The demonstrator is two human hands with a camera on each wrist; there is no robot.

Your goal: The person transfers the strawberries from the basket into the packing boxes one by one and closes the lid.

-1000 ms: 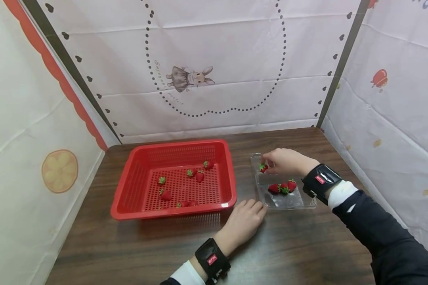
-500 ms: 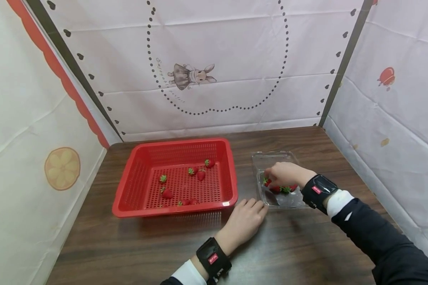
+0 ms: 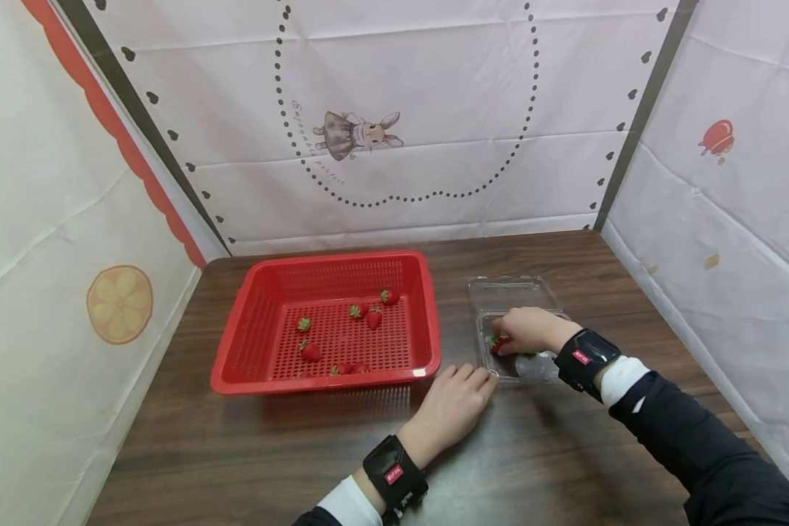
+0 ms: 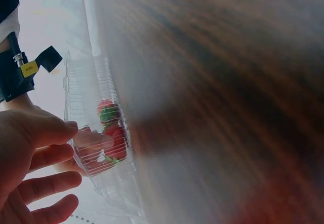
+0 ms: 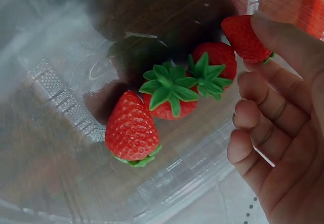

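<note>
— What's on the left of the surface point(image 3: 250, 438)?
— The red basket point(image 3: 263, 321), loose strawberries inside.
— Your hands?
— My left hand point(image 3: 456, 398), grip released, rests against the clear box point(image 3: 516, 292); my right hand point(image 3: 529, 329) pinches a strawberry point(image 5: 243, 34) inside, three more beside.

The desk point(image 3: 250, 453) is dark wood-grain with a faint sheen. The basket point(image 3: 237, 351) is red plastic, perforated in a fine grid, with a glossy rim. The clamshell box point(image 3: 514, 292) is thin clear plastic, ribbed and shiny. The strawberries point(image 5: 167, 95) in it look smooth and slightly waxy, with matt, plastic-looking green leaves. The backdrop point(image 3: 434, 88) is creased, matt printed cloth. The wrist bands point(image 3: 394, 475) are black with a dull finish, above a white cloth cuff point(image 3: 621, 376).
</note>
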